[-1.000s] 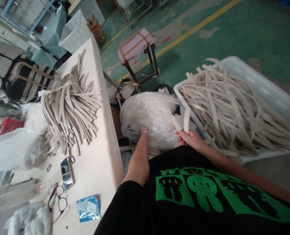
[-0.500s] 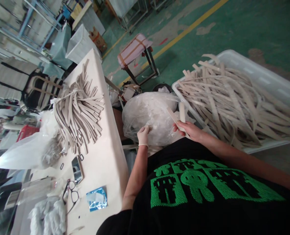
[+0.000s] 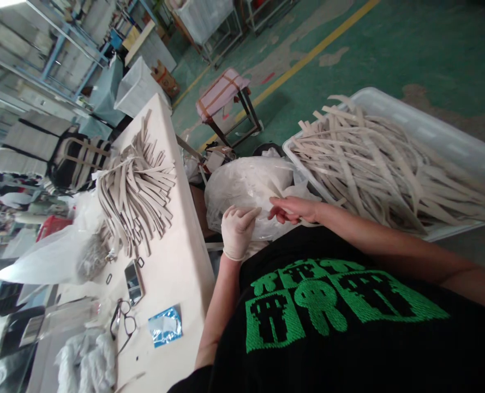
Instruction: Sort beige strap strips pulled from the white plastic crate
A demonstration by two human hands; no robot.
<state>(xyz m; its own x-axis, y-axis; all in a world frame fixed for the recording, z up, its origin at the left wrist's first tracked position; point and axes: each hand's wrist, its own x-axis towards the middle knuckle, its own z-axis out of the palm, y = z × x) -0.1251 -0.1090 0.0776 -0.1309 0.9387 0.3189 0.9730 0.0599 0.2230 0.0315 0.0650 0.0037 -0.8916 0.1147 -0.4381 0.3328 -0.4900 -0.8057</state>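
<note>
My right hand [image 3: 293,210], bare, is closed around a pale beige fabric strip [image 3: 274,189]. One end of the strip sticks out past the fingers, blurred against the plastic behind, and another part shows under the palm. Just to its left is my left hand [image 3: 238,232] in a thin white glove. Its forefinger points toward the right hand, the other fingers are loosely bent, and I see nothing in it. Both hands are in front of my black shirt, over a large clear plastic bag [image 3: 242,183].
At right stands a white plastic tub [image 3: 373,98] heaped with beige strips [image 3: 373,158]. The pale table [image 3: 185,273] at left carries a bundle of strips [image 3: 136,191], a phone [image 3: 133,282], glasses [image 3: 124,319] and a blue packet [image 3: 165,326]. A pink-topped stool [image 3: 221,93] stands beyond.
My left hand has risen nearer the camera and toward the right hand, its fingers extending from a pinch. My right hand has shifted left and turned, and its strip has tilted.
</note>
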